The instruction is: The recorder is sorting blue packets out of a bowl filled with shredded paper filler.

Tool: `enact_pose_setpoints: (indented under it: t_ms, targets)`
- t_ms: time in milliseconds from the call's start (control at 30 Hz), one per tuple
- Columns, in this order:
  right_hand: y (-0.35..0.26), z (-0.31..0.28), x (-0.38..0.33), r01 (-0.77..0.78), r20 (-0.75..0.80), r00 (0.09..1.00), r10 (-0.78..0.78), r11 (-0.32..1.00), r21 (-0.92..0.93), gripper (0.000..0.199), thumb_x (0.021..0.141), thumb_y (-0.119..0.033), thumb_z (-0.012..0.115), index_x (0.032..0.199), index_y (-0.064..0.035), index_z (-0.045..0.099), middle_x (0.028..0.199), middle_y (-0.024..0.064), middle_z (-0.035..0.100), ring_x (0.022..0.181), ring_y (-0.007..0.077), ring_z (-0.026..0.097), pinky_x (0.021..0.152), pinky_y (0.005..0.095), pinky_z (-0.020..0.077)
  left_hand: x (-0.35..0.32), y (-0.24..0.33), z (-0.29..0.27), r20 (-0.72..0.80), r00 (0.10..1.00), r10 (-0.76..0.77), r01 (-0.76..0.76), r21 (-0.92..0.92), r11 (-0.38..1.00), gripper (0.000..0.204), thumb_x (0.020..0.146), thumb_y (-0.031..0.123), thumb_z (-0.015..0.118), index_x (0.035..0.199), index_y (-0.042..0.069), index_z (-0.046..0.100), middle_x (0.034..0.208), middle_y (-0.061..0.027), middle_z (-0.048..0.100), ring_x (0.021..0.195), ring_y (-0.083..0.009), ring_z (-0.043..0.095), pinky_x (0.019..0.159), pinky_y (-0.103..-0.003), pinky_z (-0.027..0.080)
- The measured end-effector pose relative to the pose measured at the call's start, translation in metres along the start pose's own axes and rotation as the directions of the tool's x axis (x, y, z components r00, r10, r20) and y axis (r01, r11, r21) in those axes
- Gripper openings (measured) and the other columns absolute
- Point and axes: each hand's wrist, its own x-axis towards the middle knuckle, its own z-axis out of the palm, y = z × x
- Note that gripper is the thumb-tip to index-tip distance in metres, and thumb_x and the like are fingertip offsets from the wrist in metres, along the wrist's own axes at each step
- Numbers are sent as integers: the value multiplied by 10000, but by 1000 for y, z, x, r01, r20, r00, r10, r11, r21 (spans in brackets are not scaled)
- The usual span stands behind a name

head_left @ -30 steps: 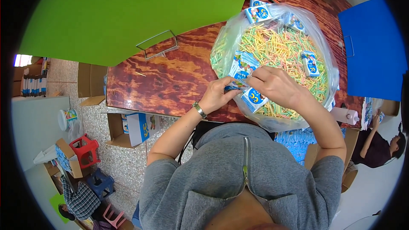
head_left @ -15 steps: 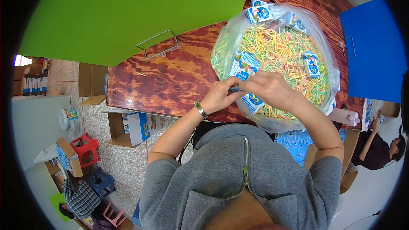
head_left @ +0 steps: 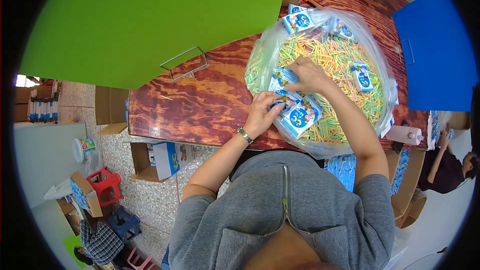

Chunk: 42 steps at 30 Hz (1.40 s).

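Both hands have shifted left: the left hand (head_left: 264, 112) now pinches a packet (head_left: 281, 101), while the right hand (head_left: 309, 74) grips another packet (head_left: 282, 76) over the sticks (head_left: 340, 60).

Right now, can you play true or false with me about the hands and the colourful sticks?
1. The colourful sticks lie in a clear plastic bag. True.
2. The left hand wears a wristwatch. True.
3. The right hand rests flat on the bare wooden table. False: it is over the bag, at a small blue and white packet.
4. The sticks are all black. False: they are yellow, green, pink and orange.
5. Several blue and white packets lie among the sticks. True, for example one at the far edge.
6. A red stool stands on the table. False: it stands on the floor, to the person's left.
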Motion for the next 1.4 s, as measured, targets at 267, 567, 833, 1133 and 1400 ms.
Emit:
enact_pose_setpoints:
  t_ms: [267,567,833,1133,1400]
  targets:
    - [-7,9,-22,138,-157,982,-102,962,234,435,776,-305,767,1113,-69,625,1102,153,588,1019,320,582,836,397,494,-12,-17,3,-77,990,120,-107,152,983,388,785,146,742,1116,12,588,1199,-179,543,1111,-349,497,951,-401,416]
    - [-49,18,-57,348,-278,927,-251,851,394,656,797,-129,732,1374,-86,424,1188,203,589,1080,358,592,915,408,489,1,-11,-11,-82,992,99,-86,153,985,882,700,138,815,1427,14,332,1315,-214,504,1177,-339,544,953,-404,475]
    - [-39,2,-63,377,-387,873,-296,914,151,797,731,-132,769,1428,-134,384,1146,105,614,1078,300,574,885,401,511,15,-1,-7,-57,990,127,-123,66,990,727,711,75,750,1356,24,420,1256,-168,572,1168,-297,577,966,-370,477]
    - [-33,37,-51,287,-432,901,-33,792,538,968,678,-9,679,1506,-48,179,1430,218,355,1355,394,324,1133,429,285,29,-15,11,91,992,90,-101,115,988,854,705,62,721,1422,-39,269,1345,-271,457,1221,-395,506,1035,-417,417]
    - [-34,41,-30,317,-444,888,-122,861,397,881,707,-56,704,1457,-4,245,1312,267,405,1216,446,408,1064,473,330,36,-16,10,45,998,36,-40,86,995,886,748,121,710,1451,-63,203,1406,-311,373,1344,-404,373,1136,-414,293]
